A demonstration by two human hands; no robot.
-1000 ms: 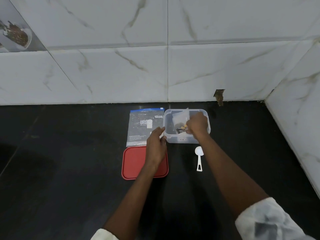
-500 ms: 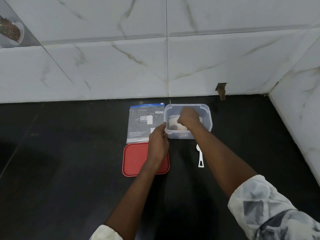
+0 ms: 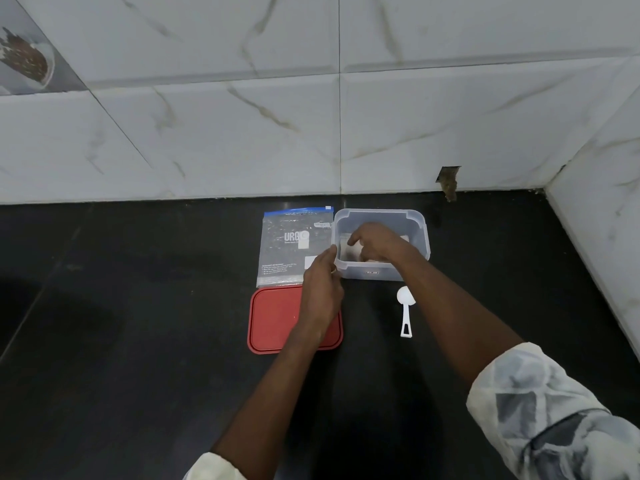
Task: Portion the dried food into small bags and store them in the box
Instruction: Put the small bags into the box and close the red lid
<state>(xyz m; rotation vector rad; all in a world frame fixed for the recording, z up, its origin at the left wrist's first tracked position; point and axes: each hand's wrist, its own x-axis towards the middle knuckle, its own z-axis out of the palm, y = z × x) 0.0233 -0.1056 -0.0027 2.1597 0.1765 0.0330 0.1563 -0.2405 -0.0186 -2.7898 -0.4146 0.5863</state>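
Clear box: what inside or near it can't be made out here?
- Small bag in the clear box: head view, right hand covers its contents and its own grip.
- Zip-bag pack: head view, print too small.
- Red lid: head view, left hand hides part.

Right sleeve (image 3: 554,417): off-white fabric printed with grey and dark-grey angular patches, loose and creased at the cuff. Left sleeve (image 3: 211,467): pale cream, with only its cuff edge in view. Left hand (image 3: 320,289): one thin, pale ring (image 3: 333,270) on a finger.
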